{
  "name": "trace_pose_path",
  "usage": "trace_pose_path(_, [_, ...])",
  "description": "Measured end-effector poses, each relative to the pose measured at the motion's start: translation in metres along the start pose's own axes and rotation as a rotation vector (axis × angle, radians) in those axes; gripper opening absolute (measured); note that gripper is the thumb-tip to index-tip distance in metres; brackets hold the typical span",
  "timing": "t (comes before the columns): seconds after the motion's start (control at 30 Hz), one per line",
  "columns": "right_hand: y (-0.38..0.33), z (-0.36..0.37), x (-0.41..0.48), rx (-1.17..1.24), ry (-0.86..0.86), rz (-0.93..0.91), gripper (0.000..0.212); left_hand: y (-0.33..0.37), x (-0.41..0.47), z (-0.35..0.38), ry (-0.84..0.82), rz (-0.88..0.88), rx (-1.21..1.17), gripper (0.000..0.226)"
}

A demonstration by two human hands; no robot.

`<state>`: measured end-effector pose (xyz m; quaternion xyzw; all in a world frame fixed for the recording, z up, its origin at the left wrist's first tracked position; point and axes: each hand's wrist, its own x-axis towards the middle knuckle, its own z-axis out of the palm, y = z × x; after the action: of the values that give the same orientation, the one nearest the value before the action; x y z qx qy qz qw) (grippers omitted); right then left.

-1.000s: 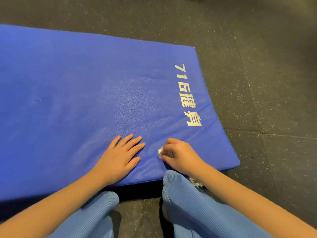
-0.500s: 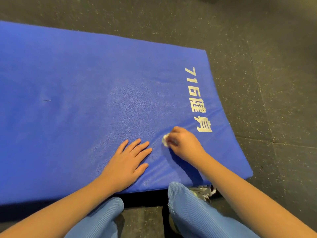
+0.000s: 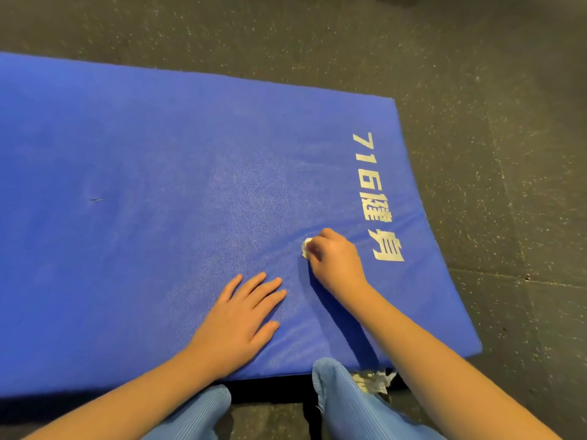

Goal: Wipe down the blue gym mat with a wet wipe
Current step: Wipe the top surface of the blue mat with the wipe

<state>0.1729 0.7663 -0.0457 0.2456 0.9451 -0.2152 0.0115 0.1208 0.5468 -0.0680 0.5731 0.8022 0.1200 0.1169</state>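
The blue gym mat [image 3: 158,185] lies flat on the dark floor, with white lettering [image 3: 378,198] printed near its right end. My right hand [image 3: 335,260] grips a small bunched white wet wipe [image 3: 306,247] and presses it onto the mat just left of the lettering. Only the wipe's left edge shows past my fingers. My left hand [image 3: 241,315] rests flat on the mat near its front edge, fingers straight and spread, a short way left of the right hand.
Dark speckled rubber floor [image 3: 508,154] surrounds the mat at the back and right. My knees in light blue trousers [image 3: 346,404] sit at the mat's near edge. A crumpled white scrap [image 3: 374,379] lies beside my right knee. A small dark mark [image 3: 97,199] shows on the mat's left part.
My right hand has slid the wipe away from me across the mat, toward the lettering. The left hand has stayed planted flat in about the same place.
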Motion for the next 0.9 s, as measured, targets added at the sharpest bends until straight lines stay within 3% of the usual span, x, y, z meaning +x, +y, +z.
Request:
trace_pose_path(0.1, [-0.014,0.003,-0.021,0.069,-0.128,-0.243,0.011,-0.004,0.003,-0.002,0.023,0.02,-0.078,0.046])
trace_pose_path(0.17, [-0.009,-0.002,-0.015,0.057,-0.19,-0.294,0.01,-0.016,0.016,-0.007,0.044,0.004,-0.102,0.046])
trace_pose_path(0.37, [0.012,0.004,0.022,0.051,0.081,0.075,0.01,-0.061,0.045,-0.008,-0.08,-0.232,-0.005,0.063])
trace_pose_path(0.57, [-0.002,0.01,0.005,0.08,-0.138,-0.337,0.006,-0.059,0.044,-0.006,-0.055,-0.217,0.054,0.058])
trace_pose_path(0.73, [0.016,0.014,0.048,0.094,0.132,0.043,0.005,-0.06,0.042,-0.003,-0.068,-0.221,0.035,0.059])
trace_pose_path(0.8, [0.003,0.023,0.04,0.117,0.099,-0.066,0.006,-0.06,0.042,-0.003,-0.065,-0.216,0.032,0.058])
trace_pose_path(0.9, [-0.002,0.025,0.027,0.119,-0.085,-0.316,0.006,-0.061,0.044,-0.003,-0.048,-0.21,0.012,0.057])
